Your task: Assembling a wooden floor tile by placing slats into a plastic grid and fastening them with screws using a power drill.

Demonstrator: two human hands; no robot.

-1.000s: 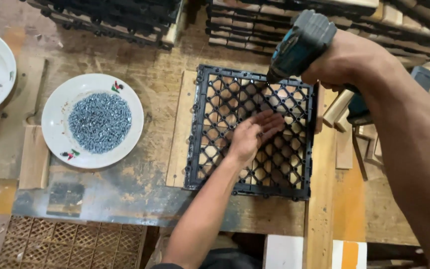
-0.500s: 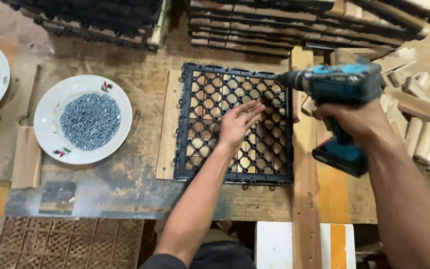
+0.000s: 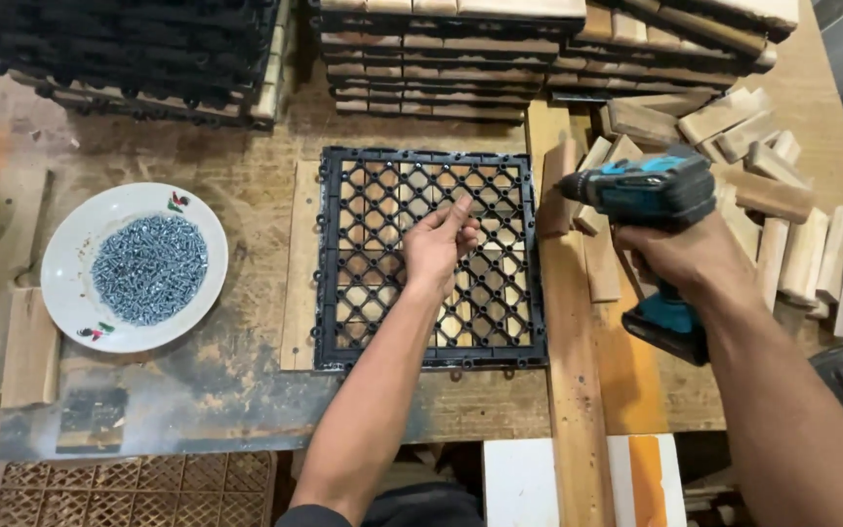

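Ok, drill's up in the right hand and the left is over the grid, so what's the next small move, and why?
Probably swing the drill left and down to the left hand's fingertips. They look pinched over the black plastic grid as if holding a screw, too small to confirm. The right hand holds the drill off to the grid's right, tip pointing at it but not over it.
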